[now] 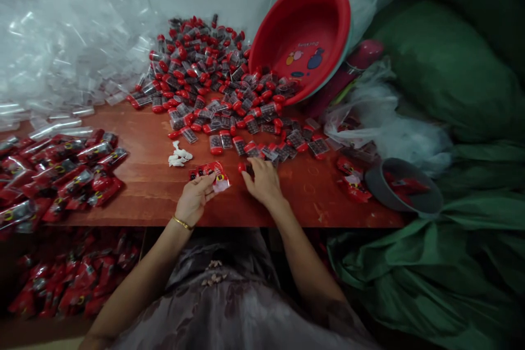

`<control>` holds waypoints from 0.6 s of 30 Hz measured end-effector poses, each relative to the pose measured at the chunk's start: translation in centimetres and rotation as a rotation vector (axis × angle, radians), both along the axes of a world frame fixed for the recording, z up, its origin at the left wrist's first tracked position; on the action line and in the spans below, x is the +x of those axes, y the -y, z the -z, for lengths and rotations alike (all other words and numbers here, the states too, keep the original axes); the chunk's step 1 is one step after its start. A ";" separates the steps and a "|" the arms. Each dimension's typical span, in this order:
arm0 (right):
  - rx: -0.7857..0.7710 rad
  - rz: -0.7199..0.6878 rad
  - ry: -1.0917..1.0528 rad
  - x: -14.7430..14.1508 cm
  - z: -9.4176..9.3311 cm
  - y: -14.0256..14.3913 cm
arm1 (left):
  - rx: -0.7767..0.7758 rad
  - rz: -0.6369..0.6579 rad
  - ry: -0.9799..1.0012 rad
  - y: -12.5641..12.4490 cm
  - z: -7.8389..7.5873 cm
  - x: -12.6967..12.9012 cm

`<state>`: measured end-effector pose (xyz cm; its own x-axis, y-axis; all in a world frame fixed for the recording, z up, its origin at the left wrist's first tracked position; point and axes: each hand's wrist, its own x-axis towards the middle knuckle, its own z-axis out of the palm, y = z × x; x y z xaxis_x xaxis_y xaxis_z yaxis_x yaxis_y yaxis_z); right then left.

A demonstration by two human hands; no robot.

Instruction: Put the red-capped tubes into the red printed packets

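My left hand is closed on a small red printed plastic packet, pinched between thumb and fingers just above the table. Close beside it, my right hand has its fingers curled round a small red-capped bottle; most of it is hidden by the fingers. Beyond both hands spreads a large heap of the same clear bottles, with red caps and dark contents. A crumpled white scrap lies just past the left hand's packet.
Filled red packets are piled at the left, with clear plastic tubes behind them. A red basin leans at the back. On the right are a grey bowl, a plastic bag and green cloth. More packets fill a box below.
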<state>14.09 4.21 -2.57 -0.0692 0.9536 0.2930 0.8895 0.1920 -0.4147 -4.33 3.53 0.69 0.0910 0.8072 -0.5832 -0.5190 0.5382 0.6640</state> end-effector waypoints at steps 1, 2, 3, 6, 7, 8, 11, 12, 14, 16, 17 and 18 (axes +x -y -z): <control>-0.046 0.050 0.104 0.6 -0.2 -0.3 | -0.001 0.005 0.010 -0.1 -0.1 -0.1; -0.092 0.089 0.185 1.1 -0.3 -0.6 | 0.002 0.012 0.016 -0.1 -0.1 -0.1; -0.131 0.114 0.243 1.4 -0.3 -0.7 | 0.009 0.024 0.017 -0.1 0.0 -0.1; -0.175 0.149 0.291 1.7 -0.2 -0.4 | 0.032 0.073 0.017 0.1 0.2 0.0; -0.174 0.157 0.277 1.7 -0.1 -0.3 | 0.033 0.081 0.020 0.1 0.3 0.1; -0.174 0.160 0.252 1.6 0.0 -0.1 | 0.031 0.084 0.028 0.3 0.3 0.1; -0.177 0.137 0.173 1.2 0.5 0.4 | 0.014 0.053 0.047 0.6 0.2 0.3; -0.174 0.134 0.158 1.0 0.6 0.5 | 0.011 0.045 0.050 0.7 0.1 0.4; -0.162 0.147 0.155 0.6 0.8 0.6 | 0.009 0.047 0.045 0.9 -0.1 0.5; -0.142 0.164 0.158 0.2 0.6 0.7 | 0.007 0.068 0.035 1.0 -0.3 0.6; -0.124 0.166 0.142 0.0 0.4 0.9 | 0.007 0.077 0.026 1.1 -0.3 0.6; -0.096 0.158 0.107 -0.1 0.0 1.3 | 0.011 0.080 0.013 1.3 -0.3 0.6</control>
